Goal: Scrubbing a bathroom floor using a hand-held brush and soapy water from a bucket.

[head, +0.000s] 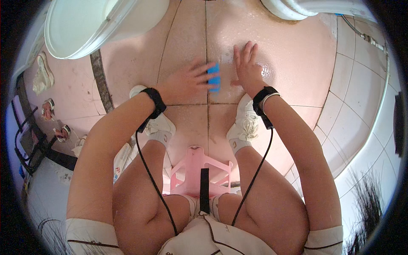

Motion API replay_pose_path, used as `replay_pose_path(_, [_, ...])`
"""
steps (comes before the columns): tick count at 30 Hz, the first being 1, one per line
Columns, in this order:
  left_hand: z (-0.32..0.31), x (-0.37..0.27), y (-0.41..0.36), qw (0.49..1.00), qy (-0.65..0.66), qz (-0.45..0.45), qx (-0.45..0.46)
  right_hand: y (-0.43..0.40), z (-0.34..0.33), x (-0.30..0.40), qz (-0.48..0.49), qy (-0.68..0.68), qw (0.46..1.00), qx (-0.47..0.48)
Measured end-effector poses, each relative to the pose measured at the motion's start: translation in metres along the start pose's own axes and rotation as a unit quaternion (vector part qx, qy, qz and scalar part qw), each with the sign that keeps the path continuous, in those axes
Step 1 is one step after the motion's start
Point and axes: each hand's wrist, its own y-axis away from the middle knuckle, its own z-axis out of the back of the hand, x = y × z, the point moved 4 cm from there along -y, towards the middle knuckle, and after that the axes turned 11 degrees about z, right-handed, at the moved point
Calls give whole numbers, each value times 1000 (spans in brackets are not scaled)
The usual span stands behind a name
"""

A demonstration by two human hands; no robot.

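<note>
My left hand (194, 76), blurred by motion, is over the tiled floor (188, 41). Its spread fingers overlap a small bright-blue object (214, 79), too smeared to name; whether they grip it or merely pass above it is unclear. To the right, my right hand (250, 68) is held palm down with fingers apart above the wet tile, with nothing visible in it. Just beside that hand is a round, shiny, dotted patch (267, 71) that looks like a floor drain. Black bands with cables circle both my wrists.
Large white plastic buckets stand at the upper left (76, 47) and upper right (287, 11). A pink plastic stool (194, 165) is beneath me, between my white shoes. Several shoes (44, 75) lie at the left. White wall tiles (344, 127) and a metal hose (353, 27) border the right.
</note>
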Motion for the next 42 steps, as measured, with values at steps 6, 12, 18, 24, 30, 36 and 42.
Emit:
replay_pose_path(6, [25, 33, -40, 972, -86, 179, -126, -1, -11, -2, 38, 51, 998, -27])
replay_pose_path(12, [23, 21, -33, 963, -10, 231, -139, 0, 0, 1, 7, -5, 1000, -7])
replay_pose_path(18, [39, 18, 5, 969, 34, 177, -172, -7, 17, 5, 62, -219, 949, -217])
replay_pose_path(24, [90, 73, 95, 935, 163, 310, -48, -23, 99, 72, 200, -185, 899, -342])
replay_pose_path(30, [198, 92, 96, 946, 116, 301, 37, -36, 119, 12, 227, -10, 959, -169])
replay_pose_path(36, [292, 70, 85, 918, 65, 382, -87, 22, 257, -43, 232, -56, 949, -208])
replay_pose_path(42, [422, 2, 81, 887, -91, 422, -164, 103, 392, -40, 172, -12, 963, -207])
